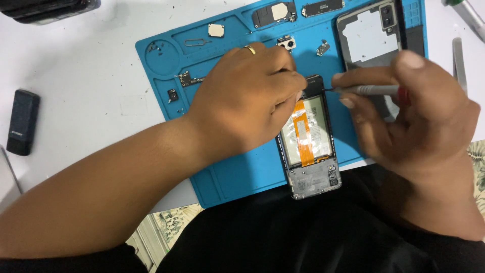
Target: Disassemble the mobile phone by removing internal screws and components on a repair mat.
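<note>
Your right hand (419,111) has its grip closed around a slim screwdriver (371,90), thumb on top and fingers underneath, with the tip resting at the upper edge of the opened phone (308,141). Your left hand (242,101) lies over the phone's upper left side, fingers curled and pressing against its frame; the grip is narrow and steadies the phone rather than lifting it, and what the fingertips touch beneath is hidden.

The phone lies face down near the front edge of the blue mat (237,177), back removed, its battery (305,134) and orange ribbon cable (302,131) exposed.

This looks like work at the top of the frame, on a screw or small part there. The tool tip needs to sit squarely, with light pressure, while your left hand stops the phone sliding.

Further out on the mat lie the back cover (369,38), small removed parts (216,30) and a camera piece (286,44). A black box (22,121) sits well apart on the white worktop (91,76).
</note>
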